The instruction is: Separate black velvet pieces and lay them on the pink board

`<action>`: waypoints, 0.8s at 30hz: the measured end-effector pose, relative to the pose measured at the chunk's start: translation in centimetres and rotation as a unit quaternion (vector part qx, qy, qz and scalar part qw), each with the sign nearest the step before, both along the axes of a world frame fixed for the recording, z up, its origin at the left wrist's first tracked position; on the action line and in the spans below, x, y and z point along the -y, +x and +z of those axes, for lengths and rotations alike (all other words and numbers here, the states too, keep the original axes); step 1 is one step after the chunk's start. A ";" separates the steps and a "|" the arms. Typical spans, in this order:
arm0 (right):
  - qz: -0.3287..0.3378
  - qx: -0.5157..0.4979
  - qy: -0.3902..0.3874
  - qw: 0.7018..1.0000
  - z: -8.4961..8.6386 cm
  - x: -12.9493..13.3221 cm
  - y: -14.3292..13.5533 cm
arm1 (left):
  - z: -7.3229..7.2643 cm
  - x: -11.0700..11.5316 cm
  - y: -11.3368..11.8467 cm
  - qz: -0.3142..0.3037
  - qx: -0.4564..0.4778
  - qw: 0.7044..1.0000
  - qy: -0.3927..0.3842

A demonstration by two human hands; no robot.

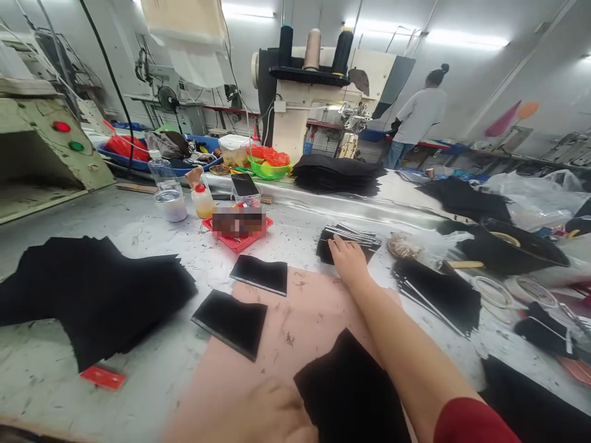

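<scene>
Right hand: my right hand (349, 257) is lying palm down with its fingers extended over a stack of black fabric pieces with white edge strips (365, 236). The stack is sitting directly under my fingertips, its fanned edges showing at twelve to one o'clock. My thumb is not showing clearly, so I cannot tell whether I am pinching a piece.

Left hand: my left hand (272, 409) is blurring at seven o'clock from the right one. It is hovering or resting by the left edge of a large black panel (355, 394); I cannot tell whether it is touching or gripping it. The panel itself is lying at six o'clock from my right hand.

Surroundings, read from the right hand: one small black piece (262, 274) is lying flat at nine o'clock, a second small black piece (233, 321) at eight, well apart from my fingers. Both are straddling the left edge of a pink sheet (318, 311) and showing a grey strip along the near side. Another white-edged black stack (438, 295) is spreading between three and four o'clock. A red basket (237, 246) is standing between nine and ten.
</scene>
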State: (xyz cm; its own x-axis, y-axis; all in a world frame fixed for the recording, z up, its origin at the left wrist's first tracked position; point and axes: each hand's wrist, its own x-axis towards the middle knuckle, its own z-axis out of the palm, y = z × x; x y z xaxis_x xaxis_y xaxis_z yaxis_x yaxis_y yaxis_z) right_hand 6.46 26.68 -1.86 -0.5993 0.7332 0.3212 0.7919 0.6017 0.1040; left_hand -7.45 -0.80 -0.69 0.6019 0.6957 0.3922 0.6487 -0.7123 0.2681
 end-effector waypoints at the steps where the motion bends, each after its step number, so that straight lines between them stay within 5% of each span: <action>1: -0.001 0.001 0.005 1.000 0.0 0.2 0.1 | 0.5 -0.3 0.2 0.008 0.018 1.000 -0.001; 9: 0.024 -0.048 0.023 0.998 2.3 2.8 -0.7 | 3.8 -0.1 0.9 0.101 0.149 0.983 -0.046; 12: 0.059 -0.090 0.024 0.994 4.7 7.1 -0.6 | 3.8 0.3 0.2 0.209 0.226 0.946 -0.098; 15: 0.135 -0.122 -0.001 0.983 7.0 13.7 0.5 | 4.2 0.5 0.0 0.293 0.335 0.878 -0.179; 18: 0.233 -0.199 -0.072 0.949 8.4 19.8 2.1 | 4.9 0.7 1.0 0.264 0.420 0.808 -0.317; 24: 0.215 -0.308 -0.114 0.920 8.1 24.5 4.7 | 5.1 2.0 3.4 0.169 0.481 0.735 -0.447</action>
